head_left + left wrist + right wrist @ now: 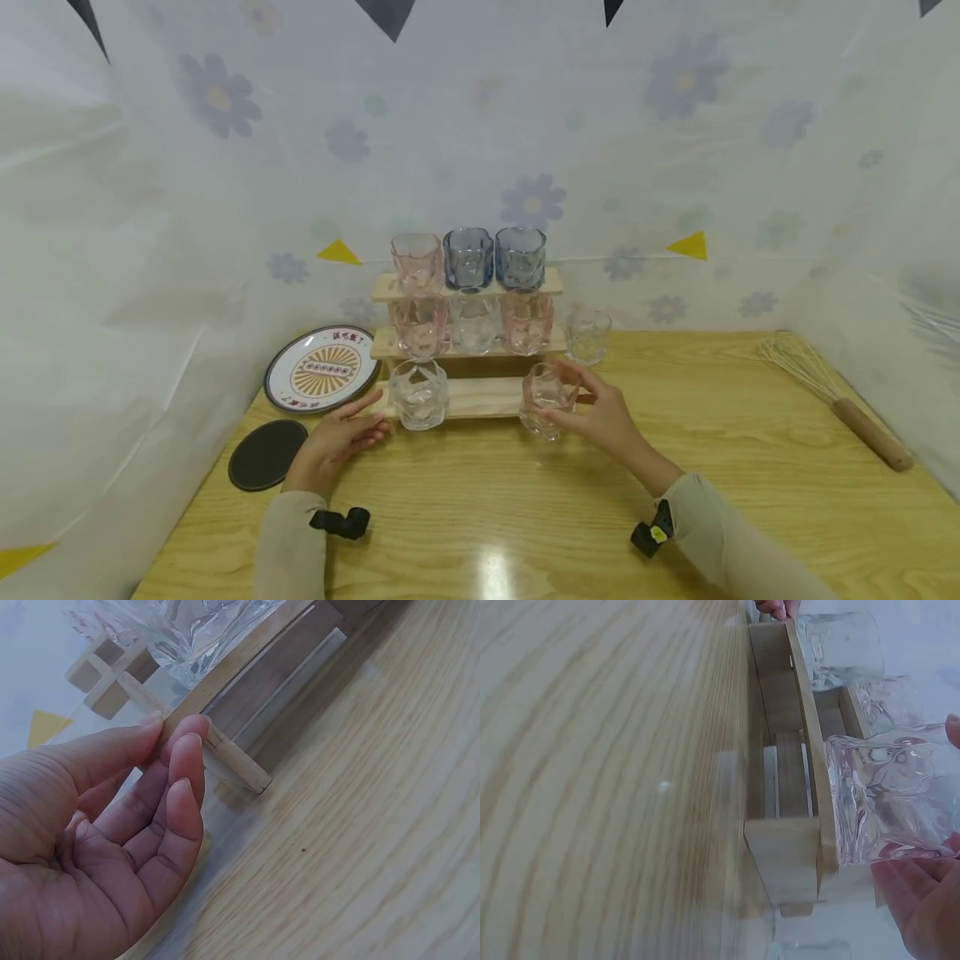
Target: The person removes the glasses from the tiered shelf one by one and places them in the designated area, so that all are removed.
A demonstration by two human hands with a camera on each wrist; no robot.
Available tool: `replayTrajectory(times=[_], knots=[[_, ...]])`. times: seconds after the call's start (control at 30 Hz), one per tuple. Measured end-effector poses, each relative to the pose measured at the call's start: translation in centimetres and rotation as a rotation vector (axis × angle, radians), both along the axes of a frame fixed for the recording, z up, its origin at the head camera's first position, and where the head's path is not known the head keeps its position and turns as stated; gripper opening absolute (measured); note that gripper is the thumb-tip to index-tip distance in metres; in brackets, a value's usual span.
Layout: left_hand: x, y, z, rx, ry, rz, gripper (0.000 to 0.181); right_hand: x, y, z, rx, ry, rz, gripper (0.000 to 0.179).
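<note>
A three-tier wooden rack [480,398] holds glass tumblers in rows. My right hand [603,412] grips a faintly pinkish tumbler [546,400] between thumb and fingers, at the right end of the lowest tier. In the right wrist view this tumbler [900,795] is at the tier's surface; whether its base bears fully on the wood I cannot tell. At the rack's left end, my left hand [337,440] pinches the lowest board [191,705] with thumb and index finger, the other fingers loosely curled. A clear tumbler [420,396] stands beside it on that tier.
Pink, clear and blue tumblers [468,260] fill the upper tiers. Another clear tumbler [588,337] stands right of the rack. A patterned plate [352,337] and a dark round coaster [267,454] lie left; a wooden-handled whisk [870,433] lies far right. Cloth walls surround the table.
</note>
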State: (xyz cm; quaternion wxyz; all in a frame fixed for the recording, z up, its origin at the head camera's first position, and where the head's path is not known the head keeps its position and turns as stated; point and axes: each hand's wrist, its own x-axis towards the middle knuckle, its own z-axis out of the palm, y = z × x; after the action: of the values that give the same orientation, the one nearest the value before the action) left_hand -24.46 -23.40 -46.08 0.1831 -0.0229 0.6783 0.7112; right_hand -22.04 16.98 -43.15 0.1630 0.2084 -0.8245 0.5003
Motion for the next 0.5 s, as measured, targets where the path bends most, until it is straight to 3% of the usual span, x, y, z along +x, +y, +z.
replayTrajectory(times=[0.33,0.5], knots=[[-0.2,0.1,-0.3,-0.029,-0.002,0.030,0.061,0.2,4.0,0.7,0.029,0.045,-0.106,0.070],[-0.1,0.2,-0.3,-0.023,-0.004,0.029,0.060,0.8,5.1,2.0,0.063,0.032,-0.166,0.068]])
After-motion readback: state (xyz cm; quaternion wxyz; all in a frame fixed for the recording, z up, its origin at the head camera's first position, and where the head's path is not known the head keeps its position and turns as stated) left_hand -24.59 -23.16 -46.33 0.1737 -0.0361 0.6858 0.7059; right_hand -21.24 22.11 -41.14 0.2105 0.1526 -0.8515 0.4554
